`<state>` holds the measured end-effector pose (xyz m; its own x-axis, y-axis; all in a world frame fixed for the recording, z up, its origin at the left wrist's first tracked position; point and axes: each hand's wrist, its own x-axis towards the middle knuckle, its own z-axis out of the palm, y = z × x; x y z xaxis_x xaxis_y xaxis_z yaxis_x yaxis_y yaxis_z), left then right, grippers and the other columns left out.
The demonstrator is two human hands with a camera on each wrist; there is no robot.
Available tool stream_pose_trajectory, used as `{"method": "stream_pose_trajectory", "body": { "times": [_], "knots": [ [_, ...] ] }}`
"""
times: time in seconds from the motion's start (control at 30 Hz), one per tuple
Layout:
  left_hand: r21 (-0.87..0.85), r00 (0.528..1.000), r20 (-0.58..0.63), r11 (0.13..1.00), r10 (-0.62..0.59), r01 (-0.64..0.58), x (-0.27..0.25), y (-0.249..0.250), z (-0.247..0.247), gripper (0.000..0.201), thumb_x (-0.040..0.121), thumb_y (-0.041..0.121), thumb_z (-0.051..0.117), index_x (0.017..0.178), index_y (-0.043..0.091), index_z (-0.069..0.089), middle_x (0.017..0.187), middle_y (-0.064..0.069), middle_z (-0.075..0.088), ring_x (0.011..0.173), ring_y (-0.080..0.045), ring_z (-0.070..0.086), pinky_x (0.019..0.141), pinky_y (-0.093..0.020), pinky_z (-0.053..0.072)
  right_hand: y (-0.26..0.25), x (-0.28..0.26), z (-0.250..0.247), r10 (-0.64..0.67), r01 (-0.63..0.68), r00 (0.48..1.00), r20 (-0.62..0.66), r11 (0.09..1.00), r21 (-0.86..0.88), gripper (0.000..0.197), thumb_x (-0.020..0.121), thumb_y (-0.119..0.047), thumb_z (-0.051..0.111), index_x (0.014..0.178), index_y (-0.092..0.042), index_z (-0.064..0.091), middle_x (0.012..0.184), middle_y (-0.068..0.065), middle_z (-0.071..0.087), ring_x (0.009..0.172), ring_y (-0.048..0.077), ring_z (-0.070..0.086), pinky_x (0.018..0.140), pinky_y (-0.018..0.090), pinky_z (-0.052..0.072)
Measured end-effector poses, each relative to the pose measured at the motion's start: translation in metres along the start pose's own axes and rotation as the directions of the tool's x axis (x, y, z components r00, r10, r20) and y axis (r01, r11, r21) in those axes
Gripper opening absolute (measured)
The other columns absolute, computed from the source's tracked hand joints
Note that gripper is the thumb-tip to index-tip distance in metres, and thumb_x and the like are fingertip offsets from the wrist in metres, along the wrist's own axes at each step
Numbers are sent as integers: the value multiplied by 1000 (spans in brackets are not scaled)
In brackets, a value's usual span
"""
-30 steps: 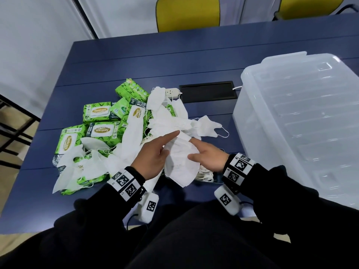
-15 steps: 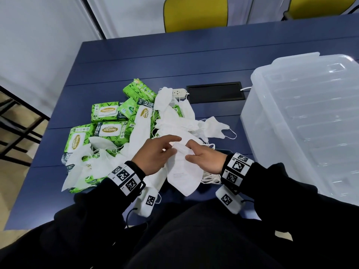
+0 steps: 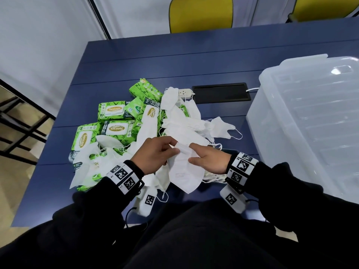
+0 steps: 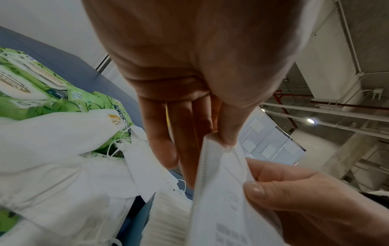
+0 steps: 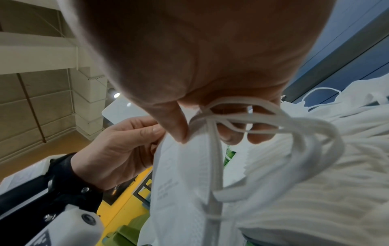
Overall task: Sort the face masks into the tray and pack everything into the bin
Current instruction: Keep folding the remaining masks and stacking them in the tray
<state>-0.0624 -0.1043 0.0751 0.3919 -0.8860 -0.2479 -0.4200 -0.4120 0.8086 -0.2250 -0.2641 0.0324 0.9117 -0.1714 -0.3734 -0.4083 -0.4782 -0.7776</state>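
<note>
Both my left hand [image 3: 155,154] and right hand [image 3: 208,160] pinch one mask [image 3: 183,169] above the pile [image 3: 180,123] (tray unseen), which next needs a clean lift free.

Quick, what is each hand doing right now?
Left hand: pinching the top edge of a white face mask.
Right hand: thumb and fingers gripping the same mask, ear loops across its fingers.

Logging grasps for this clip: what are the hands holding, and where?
Both the left hand and right hand pinch one white face mask at its top edge.
</note>
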Motion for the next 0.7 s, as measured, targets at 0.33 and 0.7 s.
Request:
{"method": "stream_pose_trajectory", "body": {
  "times": [0.33,0.7],
  "knots": [
    [0,996,80,999,49,-49,-3,0,-6,14,87,18,81,99,20,76,63,9,67,60,-7,58,67,-28,49,1,-7,2,-64,64,998,-15,998,-1,19,95,-24,67,112,-23,59,105,-4,64,101,20,58,91,37,46],
    [264,964,-153,949,218,-173,12,1,-27,13,84,19,81,95,27,77,74,16,68,72,-2,64,70,-23,47,19,-8,-17,209,58,899,-384,814,578,3,95,-19,70,95,-19,67,88,-2,65,77,12,60,74,36,51]
  ]
}}
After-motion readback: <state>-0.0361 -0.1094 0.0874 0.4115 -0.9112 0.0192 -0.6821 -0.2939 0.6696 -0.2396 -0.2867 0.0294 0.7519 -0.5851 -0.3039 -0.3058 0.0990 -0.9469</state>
